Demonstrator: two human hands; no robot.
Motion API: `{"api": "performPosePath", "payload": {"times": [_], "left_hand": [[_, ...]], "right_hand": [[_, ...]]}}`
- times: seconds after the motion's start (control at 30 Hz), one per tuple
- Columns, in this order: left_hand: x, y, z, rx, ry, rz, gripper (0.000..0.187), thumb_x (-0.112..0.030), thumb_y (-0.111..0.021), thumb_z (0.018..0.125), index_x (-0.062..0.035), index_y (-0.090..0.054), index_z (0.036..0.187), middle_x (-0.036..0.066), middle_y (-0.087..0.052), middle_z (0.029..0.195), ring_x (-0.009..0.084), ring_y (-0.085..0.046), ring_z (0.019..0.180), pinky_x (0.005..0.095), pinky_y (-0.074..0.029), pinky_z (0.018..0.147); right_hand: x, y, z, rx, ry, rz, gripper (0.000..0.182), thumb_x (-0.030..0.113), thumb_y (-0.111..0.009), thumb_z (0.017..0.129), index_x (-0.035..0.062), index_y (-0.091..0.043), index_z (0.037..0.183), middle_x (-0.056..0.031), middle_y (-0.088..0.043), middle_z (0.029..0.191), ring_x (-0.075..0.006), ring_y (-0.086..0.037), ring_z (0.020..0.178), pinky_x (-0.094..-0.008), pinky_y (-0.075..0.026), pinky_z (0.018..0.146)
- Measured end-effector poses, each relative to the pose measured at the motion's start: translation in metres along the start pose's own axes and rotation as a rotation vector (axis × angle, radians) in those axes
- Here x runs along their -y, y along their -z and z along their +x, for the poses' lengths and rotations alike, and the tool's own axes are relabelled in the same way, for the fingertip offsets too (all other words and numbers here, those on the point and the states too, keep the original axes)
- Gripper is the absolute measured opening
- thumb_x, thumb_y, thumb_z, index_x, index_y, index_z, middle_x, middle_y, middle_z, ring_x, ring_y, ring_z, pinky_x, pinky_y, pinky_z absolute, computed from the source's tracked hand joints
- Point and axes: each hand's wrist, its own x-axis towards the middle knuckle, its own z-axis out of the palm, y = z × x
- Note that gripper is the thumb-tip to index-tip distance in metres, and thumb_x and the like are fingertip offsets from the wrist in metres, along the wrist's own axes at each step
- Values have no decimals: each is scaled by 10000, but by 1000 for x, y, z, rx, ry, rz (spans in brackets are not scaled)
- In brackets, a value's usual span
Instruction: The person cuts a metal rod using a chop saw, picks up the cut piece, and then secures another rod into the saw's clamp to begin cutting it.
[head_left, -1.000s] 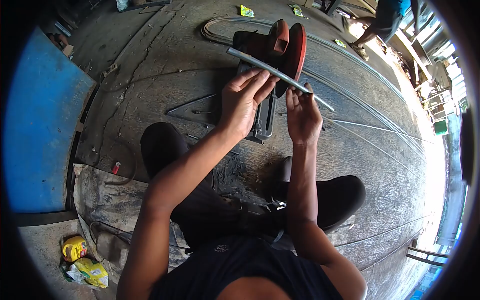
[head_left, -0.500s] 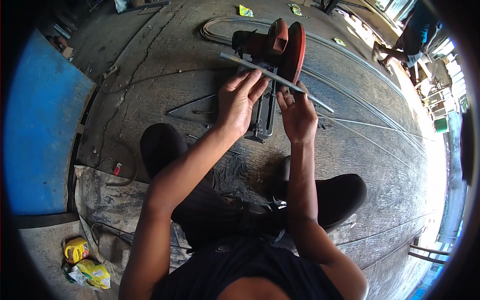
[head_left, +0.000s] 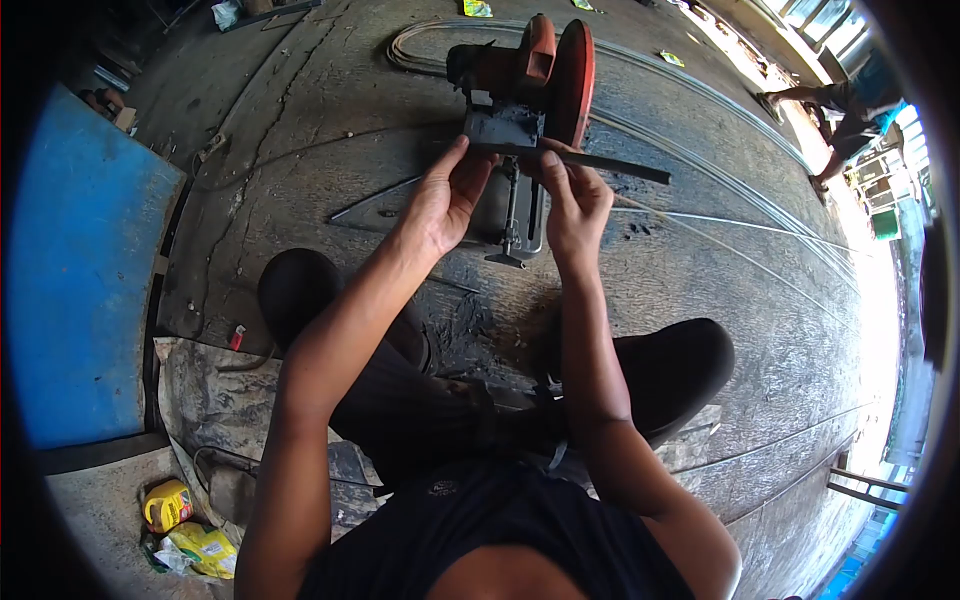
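Down on a scuffed, dirty floor, someone sits with both knees bent outward and a dark bar up in front of them. Bar's in the air between the person and what looks like a chop saw, lying roughly crosswise with its right end a bit lower in view. Can't tell if it touches the saw anywhere.

Left hand has a narrow grip near the bar's left end, thumb on the near side, fingers partly hidden behind. Right hand also has a narrow grip, pinching the bar closer to the middle, with a good length sticking out past it to the right.

The saw's red guard shows just beyond the bar, next to an orange-red housing. A long screw runs toward the person and ends in a crossbar handle.

Around all that: a looped bundle of long rods curves behind the saw and off to the right, plus a blue panel over on the left. Lower left there's a yellow bottle just beside a crumpled yellow packet. Another person is at the upper right, well apart from the saw.
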Motion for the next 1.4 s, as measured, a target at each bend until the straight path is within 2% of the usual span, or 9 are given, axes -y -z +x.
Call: {"api": "performPosePath", "payload": {"times": [0.13,0.4,0.5,0.57,0.77,0.9,0.97,1.2,1.4], "left_hand": [[-2,7,3,-2,14,-8,127,-94,-673,889,5,-623,951,129,-699,919,193,-703,847,239,-613,758],[-6,8,6,29,16,-5,106,-69,-652,897,13,-618,955,132,-698,914,192,-703,854,241,-613,770],[-9,6,5,32,-7,-13,114,-57,-654,891,21,-614,964,145,-691,935,210,-699,871,249,-614,772],[-11,4,4,36,-22,-20,124,-51,-659,884,28,-613,969,156,-686,954,226,-696,888,254,-615,769],[-18,-8,-4,66,-95,-54,96,-28,-630,894,32,-606,964,169,-674,993,240,-680,956,303,-592,874],[-21,-5,-2,105,-117,-93,89,-21,-588,911,55,-599,957,174,-672,1005,260,-673,985,316,-584,904],[-23,-4,-2,155,-114,-171,176,5,-584,906,106,-562,1049,219,-629,1099,308,-628,1084,350,-563,953],[-27,-6,-6,156,-112,-201,189,15,-587,900,117,-555,1055,219,-622,1108,328,-614,1104,357,-559,961],[-25,-1,-7,123,-172,-120,140,-10,-617,902,73,-591,1012,174,-643,1058,272,-642,1048,313,-579,923]], "right_hand": [[6,-8,-2,63,93,-67,193,61,-657,904,-95,-676,1014,-86,-659,950,-114,-590,871,-246,-461,803],[3,-9,-3,70,93,-95,203,67,-667,894,-88,-682,1025,-74,-643,917,-114,-577,845,-246,-449,769],[-2,-7,-1,96,60,-52,213,85,-620,934,-81,-670,1058,-83,-650,1039,-139,-623,928,-276,-497,875],[-3,-10,-1,69,-60,203,270,92,-572,960,-74,-606,1170,-116,-640,1100,-169,-632,982,-323,-515,934],[-6,-13,0,42,-204,390,397,78,-506,986,-89,-422,1336,-148,-621,1109,-185,-626,1021,-338,-515,960],[-13,-17,-1,14,-201,477,382,73,-506,984,-86,-427,1323,-136,-618,1091,-183,-627,1010,-341,-509,969],[-17,-19,-1,19,-191,567,362,65,-505,982,-71,-439,1311,-117,-615,1059,-171,-625,998,-336,-504,973],[-26,-22,0,12,-227,671,341,54,-506,978,-47,-460,1300,-94,-606,1035,-158,-621,989,-346,-485,997],[-31,-30,-3,-57,-349,822,285,70,-495,983,-56,-482,1239,-133,-601,1084,-252,-606,1096,-369,-473,1029]]}}
